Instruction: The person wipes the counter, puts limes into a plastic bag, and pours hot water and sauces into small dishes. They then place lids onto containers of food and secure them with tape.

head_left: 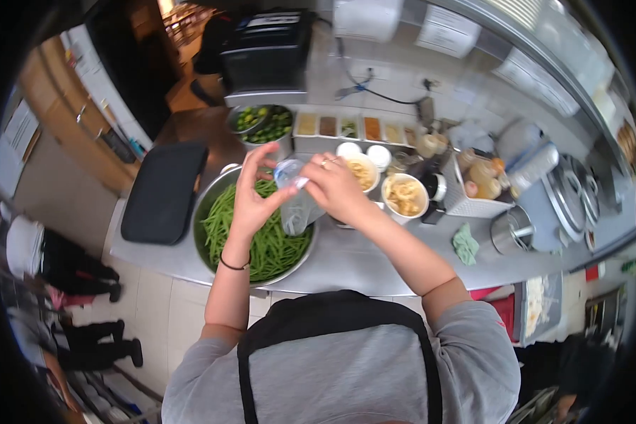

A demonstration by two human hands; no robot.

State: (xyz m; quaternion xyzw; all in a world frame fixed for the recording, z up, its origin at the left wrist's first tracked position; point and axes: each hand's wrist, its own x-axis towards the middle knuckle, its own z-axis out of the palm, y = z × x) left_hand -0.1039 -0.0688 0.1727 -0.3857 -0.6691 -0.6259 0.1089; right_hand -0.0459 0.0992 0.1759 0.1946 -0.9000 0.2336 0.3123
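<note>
Head view: my right grip (332,185) pinches a thin clear plastic bag (297,215) above green beans (251,244) in a round metal bowl (198,230). Left grip (258,187) curved alongside, closure indeterminable. Judged step: bag handling; further movement calls for light fingertip pressure.

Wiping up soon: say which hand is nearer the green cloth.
The right hand is nearer, ahead and left of the green cloth; the left hand is farther left, over the beans.

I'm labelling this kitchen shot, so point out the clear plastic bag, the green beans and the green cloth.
Clear plastic bag (296,218): head view, its lower, hanging part.
Green beans (258,247): head view, near the middle of the heap.
Green cloth (466,244): head view, its crumpled middle.
</note>
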